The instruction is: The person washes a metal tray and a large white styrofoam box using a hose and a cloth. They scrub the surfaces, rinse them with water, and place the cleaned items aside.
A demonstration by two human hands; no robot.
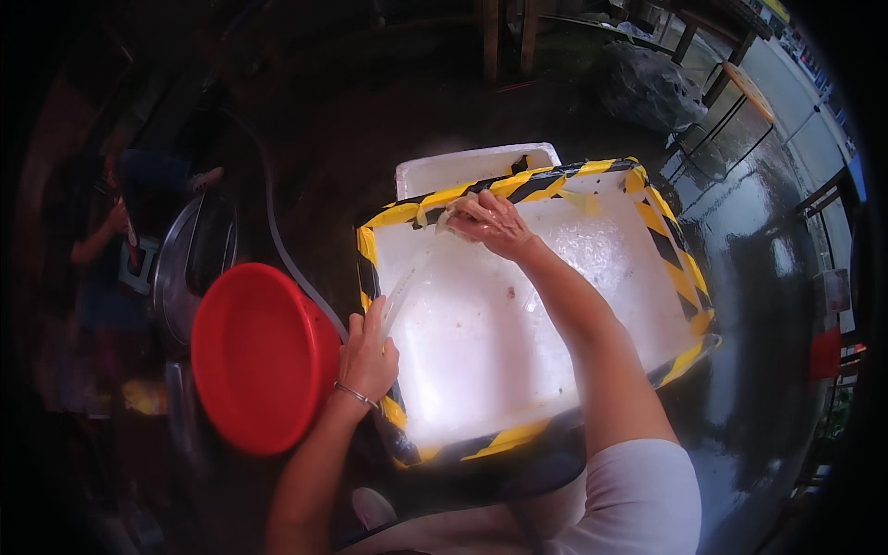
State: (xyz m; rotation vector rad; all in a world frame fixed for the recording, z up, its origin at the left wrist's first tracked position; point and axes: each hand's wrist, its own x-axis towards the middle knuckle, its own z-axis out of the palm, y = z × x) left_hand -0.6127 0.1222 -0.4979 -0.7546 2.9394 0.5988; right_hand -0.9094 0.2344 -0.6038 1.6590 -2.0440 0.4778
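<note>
Before me is a white foam box point(472, 347), its rim wrapped in yellow-and-black striped tape. Wet patches and small dark specks mark its inner surface. My right hand point(489, 222) presses a pale, crumpled cloth or sponge point(452, 216) against the far inner wall, just below the taped rim. By the box's left wall, my left hand point(369, 354) grips a clear hose point(397, 302). The hose's end points into the box, toward the far wall. A bracelet circles my left wrist.
A red plastic basin point(257, 361) stands left of the box, near a round metal basin point(184, 270). Behind is another white foam box point(451, 170). Another person's hand point(118, 216) is at far left. A stool point(749, 90) and plastic bag point(652, 87) occupy the wet floor, upper right.
</note>
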